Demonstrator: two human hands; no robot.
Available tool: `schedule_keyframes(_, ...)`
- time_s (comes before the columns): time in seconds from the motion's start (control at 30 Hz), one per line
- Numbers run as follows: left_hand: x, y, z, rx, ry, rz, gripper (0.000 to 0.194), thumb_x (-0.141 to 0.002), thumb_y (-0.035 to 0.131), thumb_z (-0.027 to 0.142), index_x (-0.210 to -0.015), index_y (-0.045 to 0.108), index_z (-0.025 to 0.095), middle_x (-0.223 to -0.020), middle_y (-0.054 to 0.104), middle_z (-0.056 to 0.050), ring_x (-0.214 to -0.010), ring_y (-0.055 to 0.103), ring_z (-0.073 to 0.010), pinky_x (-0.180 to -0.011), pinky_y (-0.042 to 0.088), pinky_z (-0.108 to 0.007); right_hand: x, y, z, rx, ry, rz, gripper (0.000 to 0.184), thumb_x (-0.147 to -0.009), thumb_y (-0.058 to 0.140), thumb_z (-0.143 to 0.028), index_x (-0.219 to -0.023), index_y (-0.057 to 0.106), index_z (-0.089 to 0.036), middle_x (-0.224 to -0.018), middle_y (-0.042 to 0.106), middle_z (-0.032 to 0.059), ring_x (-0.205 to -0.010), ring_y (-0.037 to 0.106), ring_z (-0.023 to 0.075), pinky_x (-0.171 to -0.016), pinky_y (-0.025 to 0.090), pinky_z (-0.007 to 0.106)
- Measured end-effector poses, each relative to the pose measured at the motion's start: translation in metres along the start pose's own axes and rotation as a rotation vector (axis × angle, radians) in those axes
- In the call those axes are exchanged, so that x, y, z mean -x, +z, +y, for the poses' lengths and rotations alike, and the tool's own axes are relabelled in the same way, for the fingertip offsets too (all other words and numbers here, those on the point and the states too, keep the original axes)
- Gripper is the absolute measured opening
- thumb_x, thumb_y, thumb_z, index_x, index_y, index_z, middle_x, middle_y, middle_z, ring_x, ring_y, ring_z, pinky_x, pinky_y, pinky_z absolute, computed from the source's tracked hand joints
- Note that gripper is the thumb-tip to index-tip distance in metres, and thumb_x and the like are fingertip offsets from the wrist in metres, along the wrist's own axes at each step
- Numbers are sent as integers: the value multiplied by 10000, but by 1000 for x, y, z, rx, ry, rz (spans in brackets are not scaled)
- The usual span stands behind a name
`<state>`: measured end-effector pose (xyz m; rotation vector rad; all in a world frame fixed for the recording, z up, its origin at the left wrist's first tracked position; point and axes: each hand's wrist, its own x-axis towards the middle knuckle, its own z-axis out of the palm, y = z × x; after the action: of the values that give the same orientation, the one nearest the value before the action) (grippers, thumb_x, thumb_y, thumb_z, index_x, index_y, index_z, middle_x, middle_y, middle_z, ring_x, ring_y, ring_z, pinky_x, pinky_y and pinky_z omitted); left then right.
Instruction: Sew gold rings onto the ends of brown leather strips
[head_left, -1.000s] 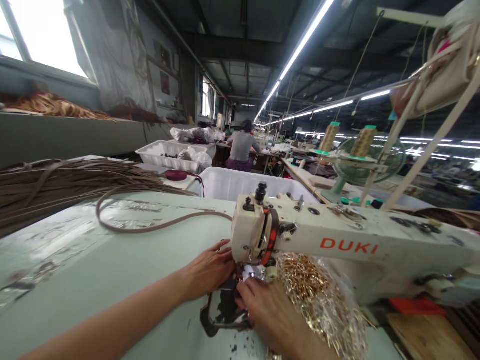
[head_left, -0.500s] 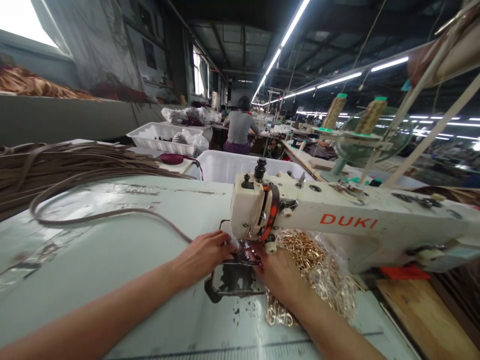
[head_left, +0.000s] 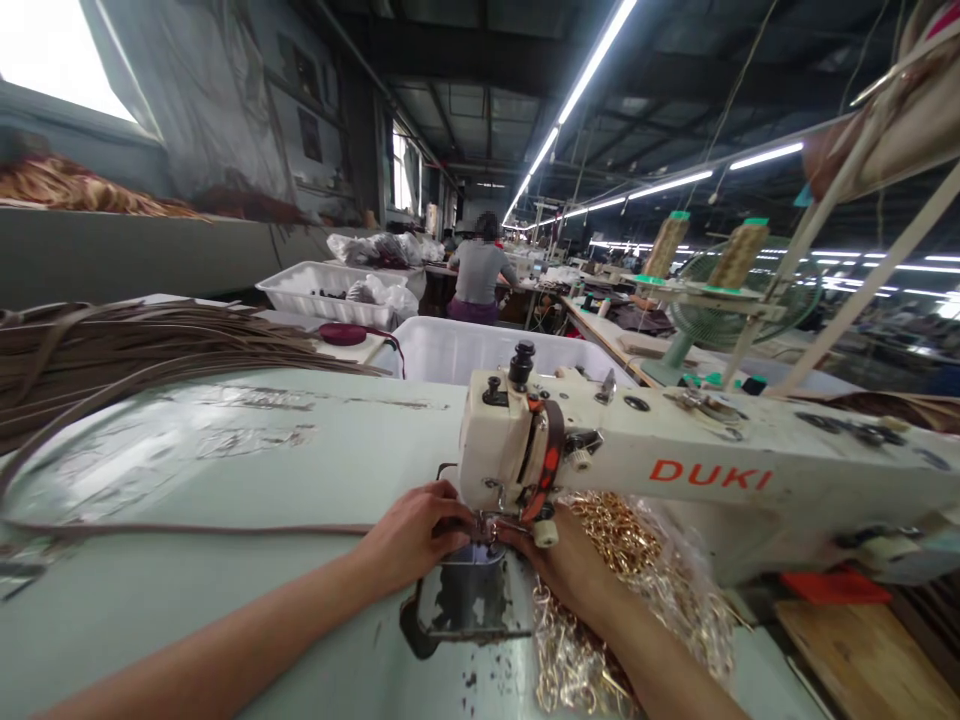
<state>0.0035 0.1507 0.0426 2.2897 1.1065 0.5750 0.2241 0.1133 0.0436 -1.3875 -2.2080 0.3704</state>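
A white DUKI sewing machine stands on the pale green table. My left hand pinches a thin brown strap right at the needle, under the machine head. The strap runs flat to the left across the table. My right hand sits just right of the needle, fingers tucked under the head and partly hidden; what it grips is unclear. It rests against a clear plastic bag of gold metal clasps.
A heap of brown straps lies at the far left. White bins stand behind the machine, thread cones and a green fan at the right. Another person sits working farther back.
The strap's loop on the table has been pulled out nearly straight toward the left. Both hands have stayed at the needle, and the right hand has slid further under the head.
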Motion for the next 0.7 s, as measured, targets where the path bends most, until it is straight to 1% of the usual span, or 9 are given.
schedule_keyframes(0.07,-3,-2,-3,14,35,-28,194,-779,585,215,-916,695,296,-908,616,2,-849,575,-177,-788,425,-268,0,1,0,-50,-57,25,235,-875,522,-210,-1059,667,-229,-1115,648,51,-998,598,219,-848,455,289)
schedule_keyframes(0.17,-6,-4,-6,37,88,-60,200,-792,573,207,-930,691,293,-927,623,5,-872,571,-176,-805,421,-257,1,1,0,-74,-96,32,271,-884,508,-203,-1113,646,-246,-1133,642,41,-1026,586,217,-867,451,297)
schedule_keyframes(0.37,-9,-5,-12,67,125,-64,158,-809,572,230,-907,694,250,-897,617,-7,-848,574,-177,-778,422,-245,0,0,1,7,-107,-6,324,-874,483,-140,-1132,643,-252,-1102,655,48,-1025,586,221,-863,458,312)
schedule_keyframes(0.53,-12,-3,-16,95,156,-56,120,-807,584,231,-856,692,217,-815,606,3,-824,578,-175,-739,421,-227,-1,-2,1,31,-122,4,310,-875,483,-152,-1124,647,-236,-1142,635,70,-973,607,221,-839,472,318)
schedule_keyframes(0.7,-14,-5,-16,135,212,-83,103,-797,587,175,-845,675,201,-877,628,14,-843,585,-158,-765,423,-203,0,-1,2,18,-147,-5,308,-884,475,-160,-1129,642,-247,-1148,633,54,-1019,587,229,-881,455,340)
